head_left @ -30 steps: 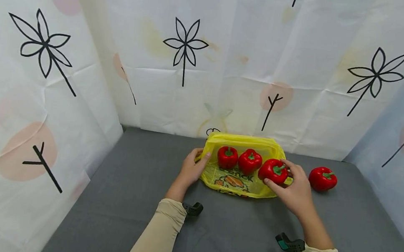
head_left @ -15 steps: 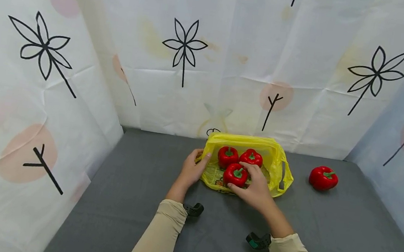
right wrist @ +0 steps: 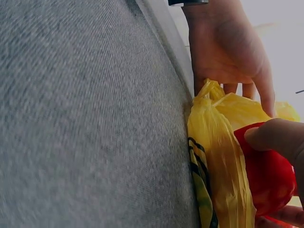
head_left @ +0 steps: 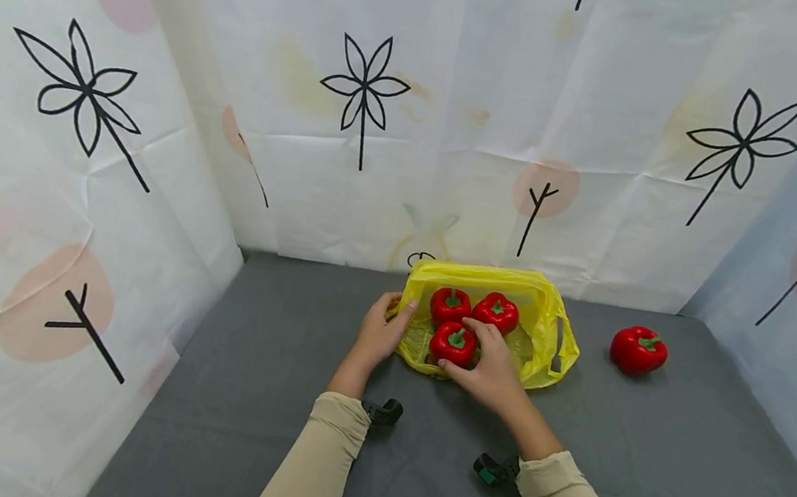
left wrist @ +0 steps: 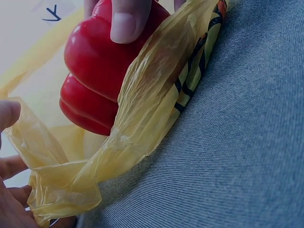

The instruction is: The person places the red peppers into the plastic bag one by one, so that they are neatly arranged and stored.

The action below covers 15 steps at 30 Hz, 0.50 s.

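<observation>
A yellow plastic bag (head_left: pixel 545 333) lies with its mouth facing me, two red bell peppers inside: one at the left (head_left: pixel 450 304), one further right (head_left: pixel 498 311). My left hand (head_left: pixel 381 331) holds the bag's left edge, thumb at the mouth and fingers outside; in the left wrist view the thin film (left wrist: pixel 66 187) runs between them. Inside the mouth, my right hand (head_left: pixel 495 374) grips a third bell pepper (head_left: pixel 451 344) between thumb and fingers, in front of the other two. The right wrist view shows this pepper (right wrist: pixel 266 175) just behind the bag's front lip.
Another red bell pepper (head_left: pixel 638 350) lies on the grey cloth (head_left: pixel 680 449) to the right of the bag. Behind stands a white patterned curtain (head_left: pixel 488 127), with more of it at both sides. A loose bag handle (head_left: pixel 564 356) sticks out at the right.
My right hand has carried the pepper leftward from the bag's right side into its mouth, then slightly further left. The bag's right handle has come into sight. My left hand stays put.
</observation>
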{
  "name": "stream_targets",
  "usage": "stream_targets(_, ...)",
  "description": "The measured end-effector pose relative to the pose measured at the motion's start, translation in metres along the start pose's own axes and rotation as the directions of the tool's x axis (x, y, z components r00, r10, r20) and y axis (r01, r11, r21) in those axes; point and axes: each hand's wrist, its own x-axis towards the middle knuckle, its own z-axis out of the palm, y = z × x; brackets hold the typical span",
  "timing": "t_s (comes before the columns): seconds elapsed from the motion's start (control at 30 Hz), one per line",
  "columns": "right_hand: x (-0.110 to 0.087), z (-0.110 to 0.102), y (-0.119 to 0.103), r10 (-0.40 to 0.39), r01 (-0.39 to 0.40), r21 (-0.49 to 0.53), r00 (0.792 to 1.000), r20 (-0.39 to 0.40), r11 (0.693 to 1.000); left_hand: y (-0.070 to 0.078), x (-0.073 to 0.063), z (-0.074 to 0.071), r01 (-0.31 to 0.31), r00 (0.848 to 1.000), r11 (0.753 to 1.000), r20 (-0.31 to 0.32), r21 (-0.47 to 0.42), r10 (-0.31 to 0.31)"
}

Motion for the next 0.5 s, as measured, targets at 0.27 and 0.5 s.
stream_targets(0.27, -0.009, -0.025, 0.003, 0.020, -0.017, 0.079, 0.999, -0.034, 0.997, 0.001, -0.001, 0.000, -0.016, 1.000, 1.000, 0.000, -0.018, 0.016)
stream_targets(0.5, -0.019, -0.091, 0.024, -0.032, 0.026, -0.022, 0.942, -0.335, 0.999, 0.002, -0.001, 0.000, -0.009, 1.000, 1.000, -0.002, -0.003, 0.009)
